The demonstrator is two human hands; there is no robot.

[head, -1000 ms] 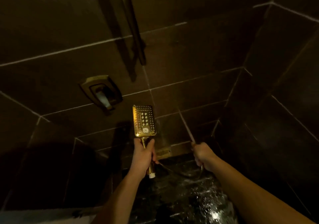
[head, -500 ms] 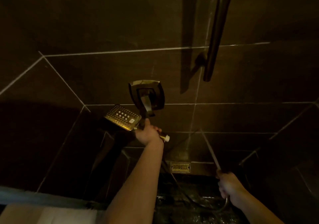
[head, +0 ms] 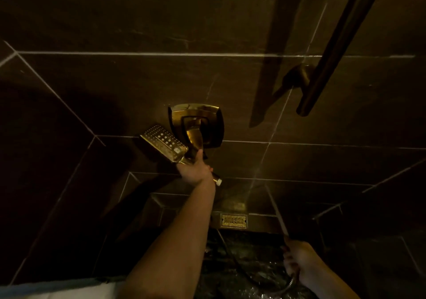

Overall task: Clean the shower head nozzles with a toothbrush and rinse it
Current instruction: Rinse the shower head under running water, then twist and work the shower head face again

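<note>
Since a second ago my left hand, grip curled round the shower head handle, has swung to the valve lever at 12 o'clock, likely to start rinsing, while my right hand pinches the toothbrush.

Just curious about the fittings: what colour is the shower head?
Shiny gold, its flat face dotted with pale nozzles; the shower head shows in the head view, held by the left hand.

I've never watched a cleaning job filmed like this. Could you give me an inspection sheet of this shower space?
Surface: dark tiled wall, wet floor.
Job's things: gold shower head; hose, its end spraying water; toothbrush not seen.
Clutter: nothing seen.
Hands: left hand grips the shower head's handle by the wall valve lever; right hand grips the hose.
Cables: only the hose.
Surroundings: slide bar, drain grille.
</note>
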